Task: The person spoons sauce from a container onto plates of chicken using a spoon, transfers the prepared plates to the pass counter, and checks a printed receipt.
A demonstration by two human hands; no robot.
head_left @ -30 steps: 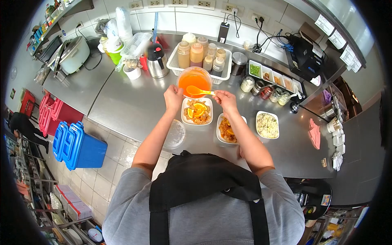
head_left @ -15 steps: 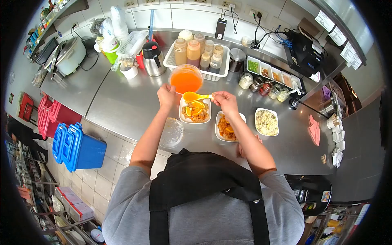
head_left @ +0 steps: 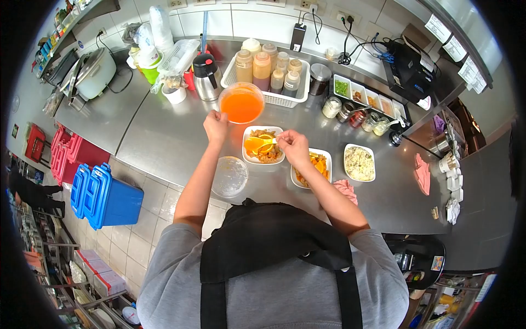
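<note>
We see the right hand (head_left: 293,148), fingers pinching the orange spoon (head_left: 258,143) over the fruit-topped bowl (head_left: 264,128); left hand (head_left: 215,126), fingers pinching the sauce tub's (head_left: 241,85) rim. We'd flag drips on the surface (head_left: 175,142) if the spoon rolls, spillage if the tub tips.
</note>
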